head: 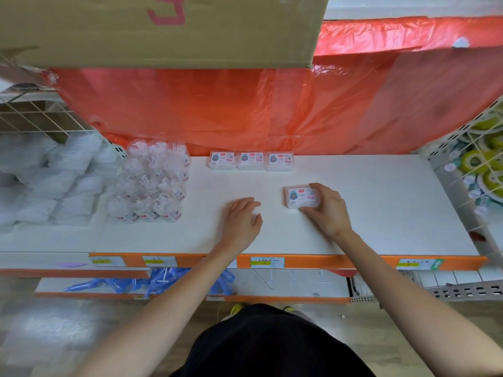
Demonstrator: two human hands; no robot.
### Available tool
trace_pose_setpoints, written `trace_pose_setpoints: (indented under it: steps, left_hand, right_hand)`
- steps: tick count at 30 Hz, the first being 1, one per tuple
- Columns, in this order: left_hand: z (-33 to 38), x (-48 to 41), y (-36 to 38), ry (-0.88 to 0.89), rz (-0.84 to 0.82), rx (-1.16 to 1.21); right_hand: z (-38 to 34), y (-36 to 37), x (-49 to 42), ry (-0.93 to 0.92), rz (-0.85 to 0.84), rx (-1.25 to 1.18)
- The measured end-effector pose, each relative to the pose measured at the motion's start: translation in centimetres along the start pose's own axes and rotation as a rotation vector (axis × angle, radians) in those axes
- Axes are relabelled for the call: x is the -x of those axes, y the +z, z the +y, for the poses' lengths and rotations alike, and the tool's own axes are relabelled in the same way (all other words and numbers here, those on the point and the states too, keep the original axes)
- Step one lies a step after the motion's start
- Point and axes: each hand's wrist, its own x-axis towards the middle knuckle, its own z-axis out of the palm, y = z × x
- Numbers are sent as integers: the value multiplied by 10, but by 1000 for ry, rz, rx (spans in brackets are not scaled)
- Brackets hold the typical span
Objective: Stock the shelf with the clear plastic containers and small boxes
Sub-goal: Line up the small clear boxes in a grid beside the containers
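At the far left, soft white packets (40,180) in clear film are piled below a white wire grid rack (32,115). Next to them, on the flat white shelf board (381,213), a block of clear round plastic containers (152,183) with small red-and-white labels stands in rows from the back toward the front. A crumpled orange-red plastic sheet (245,110) hangs behind everything, and a brown cardboard box (163,28) overhangs the top left.

Three small clear boxes (251,160) with pale printed labels sit side by side at the back of the board, against the sheet. The left hand (242,220) rests palm down on bare board, fingers loose, holding nothing. Just right of it, well apart from the back row, the right hand (328,210) grips a fourth small clear box (299,198) lying flat on the board, fingers curled over its right side.

An orange price strip (313,261) with paper tags runs along the front edge. Blue plastic items (152,281) lie on the shelf below. At the far right, green-and-yellow round goods (487,159) fill another wire rack.
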Motion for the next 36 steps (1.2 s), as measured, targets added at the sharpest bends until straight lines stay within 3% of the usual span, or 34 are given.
trace_pose_setpoints:
  steps: [5,8,15,23,36]
  left_hand:
    - [3,-1,11,71,-31,-131]
    - [7,-3,18,93,-29,-184]
    - [-2,-11,30,89,-66,-309]
    - [-4,-12,35,96,-20,-318]
    - [-6,-13,36,110,15,-348]
  right_hand:
    - [11,10,5,15,56,128]
    - [2,20,21,-107,131,211]
    - [-2,32,23,-145,85,436]
    - [3,30,-35,-34,4,430]
    - [-3,44,-57,-62,28,364]
